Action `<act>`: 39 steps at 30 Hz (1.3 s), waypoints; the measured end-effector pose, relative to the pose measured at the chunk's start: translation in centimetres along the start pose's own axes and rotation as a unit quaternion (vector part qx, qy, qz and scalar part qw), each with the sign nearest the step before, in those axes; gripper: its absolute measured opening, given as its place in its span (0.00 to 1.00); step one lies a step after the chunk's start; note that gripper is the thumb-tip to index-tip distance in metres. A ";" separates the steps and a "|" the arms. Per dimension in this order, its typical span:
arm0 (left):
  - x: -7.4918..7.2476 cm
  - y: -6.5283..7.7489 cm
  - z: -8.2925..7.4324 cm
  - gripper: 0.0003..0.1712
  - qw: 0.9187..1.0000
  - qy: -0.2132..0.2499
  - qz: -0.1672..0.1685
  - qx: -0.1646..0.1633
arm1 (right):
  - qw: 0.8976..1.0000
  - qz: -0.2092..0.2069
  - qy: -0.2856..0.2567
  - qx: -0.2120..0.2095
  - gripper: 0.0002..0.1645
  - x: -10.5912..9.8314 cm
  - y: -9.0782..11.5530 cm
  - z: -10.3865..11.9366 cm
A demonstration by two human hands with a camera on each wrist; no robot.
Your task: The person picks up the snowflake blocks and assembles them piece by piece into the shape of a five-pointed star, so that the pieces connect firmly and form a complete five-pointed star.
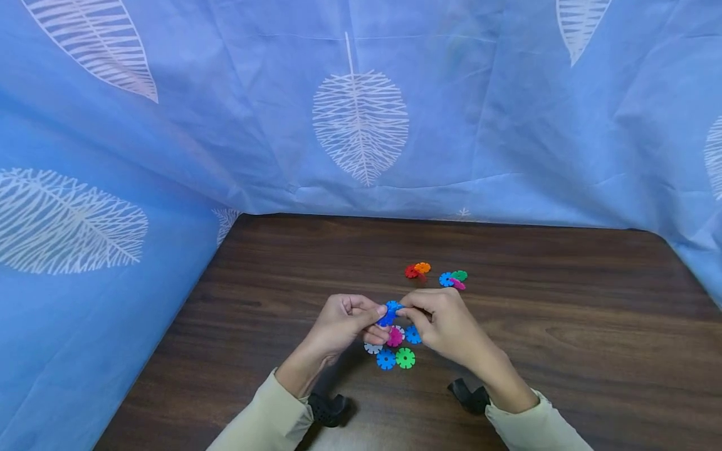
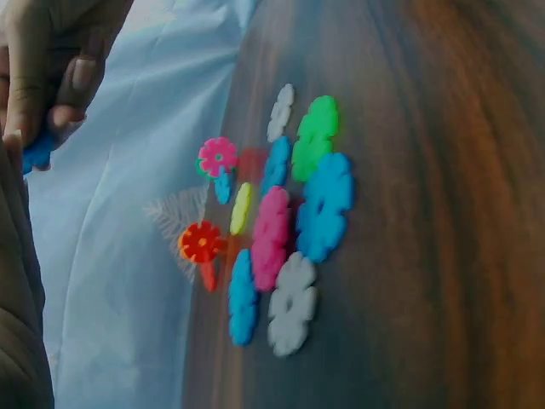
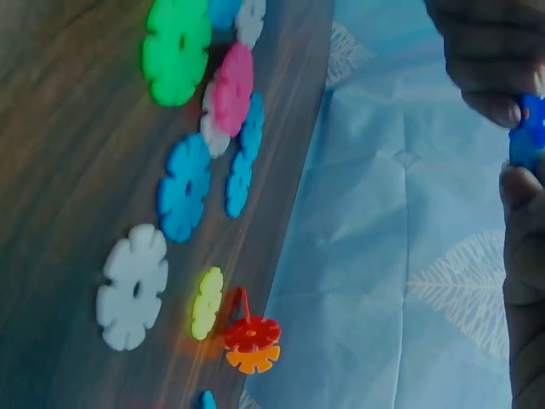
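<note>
My left hand (image 1: 346,322) pinches a blue notched plastic disc (image 1: 389,313) between thumb and fingers, raised over the table. At its right edge, my right hand (image 1: 448,322) pinches blue plastic between thumb and forefinger; I cannot tell whether this is a second disc. In the right wrist view, blue plastic (image 3: 530,136) shows between the fingertips. Below the hands lie loose flower-shaped discs: a pink one (image 1: 395,337) overlapping a white one, a green one (image 1: 405,358), a blue one (image 1: 386,359) and a white one (image 1: 372,349).
Farther back stand two small joined clusters, a red and orange one (image 1: 417,270) and a blue, green and pink one (image 1: 454,279). A yellow disc (image 3: 207,303) appears in both wrist views. Blue leaf-print cloth (image 1: 451,156) hangs behind the brown wooden table (image 1: 592,313).
</note>
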State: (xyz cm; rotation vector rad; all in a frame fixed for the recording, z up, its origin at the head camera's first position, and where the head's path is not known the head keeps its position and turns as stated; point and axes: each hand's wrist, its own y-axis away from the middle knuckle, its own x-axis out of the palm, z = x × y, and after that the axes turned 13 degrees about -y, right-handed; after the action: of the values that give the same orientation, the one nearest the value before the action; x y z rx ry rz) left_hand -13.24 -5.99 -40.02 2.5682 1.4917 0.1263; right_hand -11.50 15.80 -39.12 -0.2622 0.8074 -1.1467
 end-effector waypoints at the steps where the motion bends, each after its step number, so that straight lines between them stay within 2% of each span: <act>1: 0.1 -0.1 0.0 0.12 1.000 0.004 -0.003 0.000 | 1.000 0.001 -0.005 0.011 0.11 -0.1 0.0 0.0; 4: 0.1 -0.2 -0.2 0.11 1.000 0.016 -0.005 0.004 | 0.997 0.019 -0.036 0.064 0.08 -0.6 -0.2 0.2; 6: -0.1 -0.1 -0.3 0.11 1.000 0.022 -0.006 0.005 | 0.990 0.043 -0.050 0.124 0.09 -1.1 -0.2 0.1; 9: -0.5 0.0 -0.5 0.11 0.999 0.031 -0.006 0.008 | 0.971 0.091 -0.018 0.221 0.16 -1.9 0.2 -0.3; 12: -0.7 -0.1 -0.6 0.09 0.999 0.036 -0.003 0.017 | 0.950 0.148 0.036 0.274 0.19 -2.3 0.9 -1.6; 14: -0.7 -0.1 -0.6 0.08 0.999 0.037 0.000 0.019 | 0.943 0.178 0.052 0.278 0.18 -2.0 1.3 -2.6; 17: -0.7 -0.2 -0.4 0.07 0.999 0.030 0.004 0.019 | 0.942 0.196 0.055 0.268 0.16 -1.2 1.7 -3.6; 21: -0.7 -0.2 -0.3 0.08 1.000 0.018 0.009 0.021 | 0.940 0.189 0.076 0.273 0.14 -0.3 1.7 -3.8; 26: -0.8 -0.4 -0.4 0.10 1.000 0.011 0.013 0.021 | 0.928 0.188 0.067 0.313 0.16 -0.3 1.6 -3.4; 28: -0.9 -0.4 -0.4 0.11 1.000 0.013 0.013 0.018 | 0.931 0.194 0.059 0.304 0.15 -0.5 1.4 -3.3; 30: -1.0 -0.4 -0.4 0.12 1.000 0.014 0.011 0.013 | 0.942 0.184 0.037 0.278 0.13 -0.8 1.2 -3.3; 33: -1.2 -0.3 -0.3 0.12 1.000 0.009 0.004 0.009 | 0.972 0.122 0.004 0.202 0.08 -1.4 0.6 -2.8; 35: -1.1 -0.3 -0.2 0.13 1.000 0.001 0.001 0.008 | 0.986 0.067 -0.013 0.150 0.08 -1.7 0.3 -2.1; 37: -1.0 -0.3 -0.1 0.13 1.000 -0.004 0.002 0.009 | 0.993 0.030 -0.018 0.109 0.09 -1.9 0.2 -1.2; 39: -0.8 -0.3 0.0 0.13 1.000 -0.005 0.004 0.010 | 0.995 0.020 -0.026 0.090 0.12 -1.8 0.2 -0.7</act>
State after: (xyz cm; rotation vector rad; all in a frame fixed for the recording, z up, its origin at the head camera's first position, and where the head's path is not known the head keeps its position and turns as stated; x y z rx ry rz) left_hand -13.87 -6.50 -40.02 2.5860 1.4869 0.0989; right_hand -12.17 17.57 -38.92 -0.1244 0.6563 -1.1616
